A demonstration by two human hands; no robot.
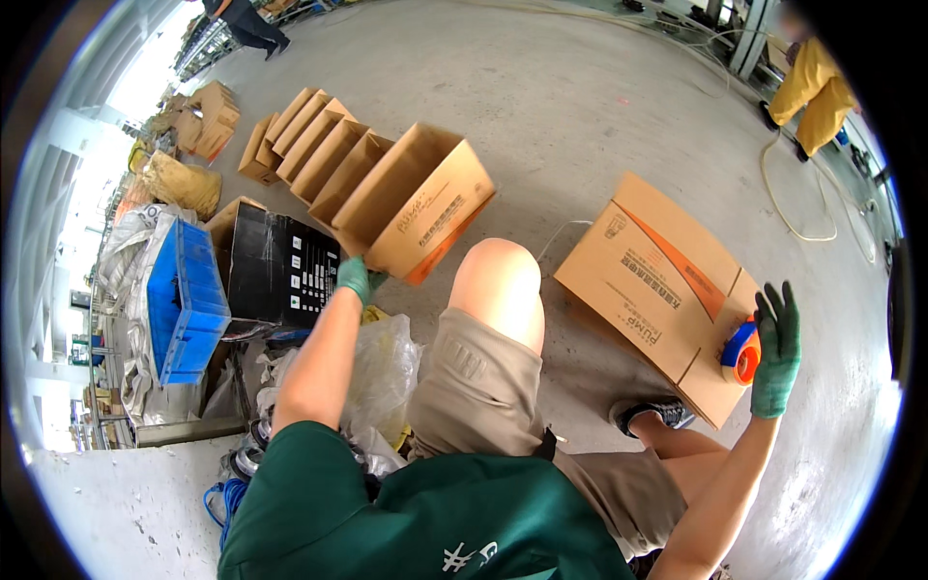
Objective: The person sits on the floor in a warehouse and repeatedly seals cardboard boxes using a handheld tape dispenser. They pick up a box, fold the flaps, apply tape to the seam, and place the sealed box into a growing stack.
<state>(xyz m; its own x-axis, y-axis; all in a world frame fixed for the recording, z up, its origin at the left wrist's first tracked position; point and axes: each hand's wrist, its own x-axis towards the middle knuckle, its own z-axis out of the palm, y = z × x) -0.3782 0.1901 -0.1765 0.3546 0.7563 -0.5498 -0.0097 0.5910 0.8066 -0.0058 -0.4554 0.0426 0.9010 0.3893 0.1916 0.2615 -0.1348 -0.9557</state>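
Observation:
My left hand (358, 278), in a green glove, grips the lower near corner of an open cardboard box (435, 217), which is tilted with its open top facing up and left. Behind that box stands a row of several open cardboard boxes (304, 135). On the right, my gloved right hand (778, 353) is raised with its fingers stretched out, holding nothing. It is beside a blue and orange tape dispenser (740, 353), which rests on the near right end of a closed cardboard box (648, 280). That box shows an orange stripe and printing.
To the left are a blue plastic crate (188, 304) and a black carton (280, 266). Clear plastic bags (382, 372) lie by my left knee. A pale hose (773, 208) runs over the floor at right. Two people stand farther off, one at upper left, one at upper right.

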